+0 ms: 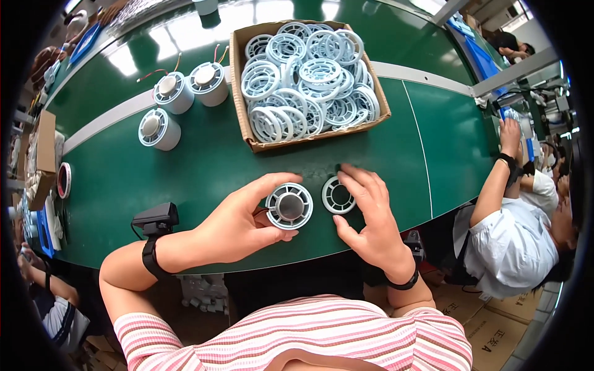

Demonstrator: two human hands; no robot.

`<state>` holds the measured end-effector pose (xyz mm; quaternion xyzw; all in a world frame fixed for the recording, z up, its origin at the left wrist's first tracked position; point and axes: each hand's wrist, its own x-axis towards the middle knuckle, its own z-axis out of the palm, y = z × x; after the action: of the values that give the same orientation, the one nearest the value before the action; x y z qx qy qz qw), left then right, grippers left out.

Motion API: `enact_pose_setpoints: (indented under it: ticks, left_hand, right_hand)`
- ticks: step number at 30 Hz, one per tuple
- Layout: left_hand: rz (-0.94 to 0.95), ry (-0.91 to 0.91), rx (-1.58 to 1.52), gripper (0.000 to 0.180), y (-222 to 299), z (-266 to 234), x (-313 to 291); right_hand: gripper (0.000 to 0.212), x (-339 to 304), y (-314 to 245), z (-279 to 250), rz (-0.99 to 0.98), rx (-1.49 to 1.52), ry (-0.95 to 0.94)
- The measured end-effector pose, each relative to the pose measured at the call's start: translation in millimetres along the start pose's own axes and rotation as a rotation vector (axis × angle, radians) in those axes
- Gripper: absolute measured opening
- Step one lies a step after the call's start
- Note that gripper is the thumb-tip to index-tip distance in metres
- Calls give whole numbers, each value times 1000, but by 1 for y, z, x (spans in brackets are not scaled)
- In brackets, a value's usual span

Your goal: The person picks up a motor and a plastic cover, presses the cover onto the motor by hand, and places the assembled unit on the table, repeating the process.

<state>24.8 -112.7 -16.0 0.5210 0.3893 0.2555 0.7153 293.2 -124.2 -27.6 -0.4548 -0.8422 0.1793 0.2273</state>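
In my left hand is a pale blue cylindrical fan motor, its spoked rim and grey metal centre facing up. The fingers and thumb wrap around its side, and a reddish wire shows by the palm. My right hand spans a pale plastic ring with small inner teeth, thumb at its near edge and fingers at its far edge. A narrow gap separates the ring from the motor. Whether the ring rests on the table is hard to tell.
Ahead, a cardboard box holds many similar rings. Left of it stand several pale cylindrical motors, some with red wires. A roll of tape lies at the left edge of the green table. Another person sits at the right.
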Motion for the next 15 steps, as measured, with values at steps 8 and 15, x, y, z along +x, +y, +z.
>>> enact_pose_setpoints:
  ticks: [8, 15]
  left_hand:
    - [-120, -59, -114, 71, 7, 1, -1]
    - [-7, -103, -62, 69, -4, 0, 1]
  right_hand:
    - [67, -3, 4, -8, 164, 291, 63]
    - [91, 19, -43, 8, -132, 418, 52]
